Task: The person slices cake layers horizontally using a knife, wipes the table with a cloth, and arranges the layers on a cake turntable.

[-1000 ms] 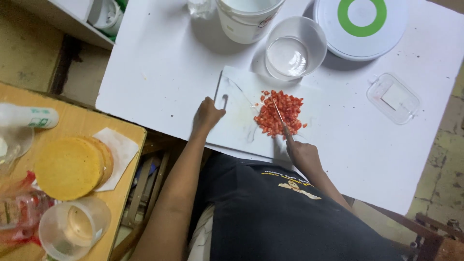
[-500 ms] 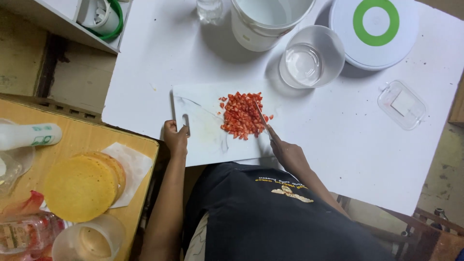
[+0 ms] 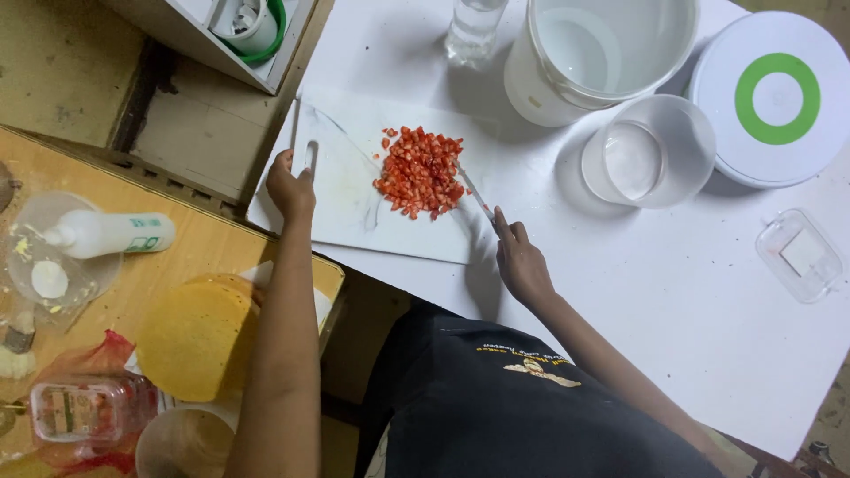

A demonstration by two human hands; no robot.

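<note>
At frame centre, the left hand (image 3: 290, 188) gripped the white rectangular plastic cutting board (image 3: 354, 190) by its handle; the right hand (image 3: 521, 261) clasped a thin-bladed knife (image 3: 476, 196) beside the heap of finely diced red pieces (image 3: 420, 172), apparently fully chopped.

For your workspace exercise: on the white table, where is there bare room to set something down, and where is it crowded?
Free: the white table between the right hand and small clear lidded box. Crowded: the far edge, with white bucket, clear bowl, round lid.

Left hand (image 3: 290, 188) steadies the white cutting board (image 3: 354, 190); right hand (image 3: 521, 263) holds a knife (image 3: 475, 196) beside diced tomato (image 3: 421, 172).
</note>
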